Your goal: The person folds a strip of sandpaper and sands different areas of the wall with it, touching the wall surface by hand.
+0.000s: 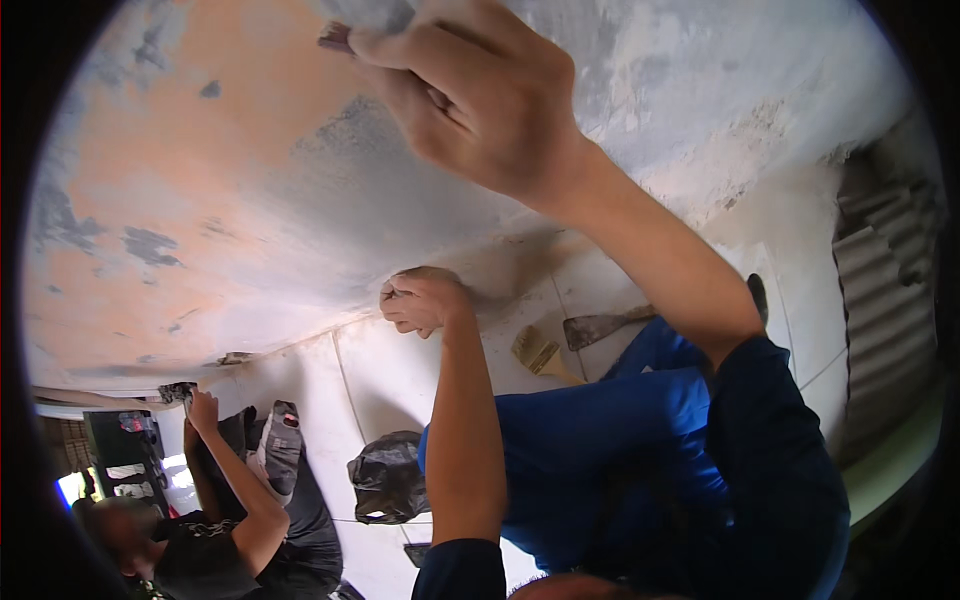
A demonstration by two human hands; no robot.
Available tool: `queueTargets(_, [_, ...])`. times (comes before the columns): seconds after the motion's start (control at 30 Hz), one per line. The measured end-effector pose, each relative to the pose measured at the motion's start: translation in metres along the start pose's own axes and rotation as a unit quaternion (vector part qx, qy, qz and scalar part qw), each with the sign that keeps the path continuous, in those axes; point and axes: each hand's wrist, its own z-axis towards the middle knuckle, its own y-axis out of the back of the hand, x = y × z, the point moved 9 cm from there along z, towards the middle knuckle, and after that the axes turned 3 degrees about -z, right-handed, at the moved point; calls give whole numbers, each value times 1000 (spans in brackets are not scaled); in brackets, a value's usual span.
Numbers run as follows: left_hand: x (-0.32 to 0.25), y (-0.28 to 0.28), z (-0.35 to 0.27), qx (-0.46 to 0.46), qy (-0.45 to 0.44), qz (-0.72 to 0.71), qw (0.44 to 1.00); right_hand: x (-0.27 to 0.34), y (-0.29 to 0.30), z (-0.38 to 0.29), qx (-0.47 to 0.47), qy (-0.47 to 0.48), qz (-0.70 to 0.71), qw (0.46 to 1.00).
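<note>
My right hand is raised against a patchy wall, peach in places and grey in others. Its fingers are closed on a small reddish-brown tool, whose end sticks out to the left; the rest is hidden in the grip. Lower down, my left hand is curled close to the foot of the wall. A grey-brown patch borders its fingers, and whether it is a held thing or shadow is unclear. On the tiles below the right forearm lie a paintbrush with pale bristles and a flat scraper.
A black plastic bag rests on the white tile floor beside my leg. At left, another person in dark clothes holds a dark brush-like thing near the wall's base. Corrugated sheets stand at right.
</note>
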Motion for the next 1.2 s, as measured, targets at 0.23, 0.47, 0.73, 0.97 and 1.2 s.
queueTargets(0.23, [-1,3,-3,-8,-28,-14,999,-25,29,-90,29,-98,35,994])
queueTargets(0.47, [-3,6,3,-5,-8,9,1000,-4,7,-13,-16,-25,21,999])
queueTargets(0.73, [-3,2,-1,6,-17,-6,1000,-8,12,-24,60,-39,-71,995])
queueTargets(0.97, [1,4,3,-18,-14,-14,1000,-18,27,-77,26,-66,-42,997])
queueTargets(1.2, [-3,-2,4,1,-32,-37,999,3,-2,-5,88,-22,-81,993])
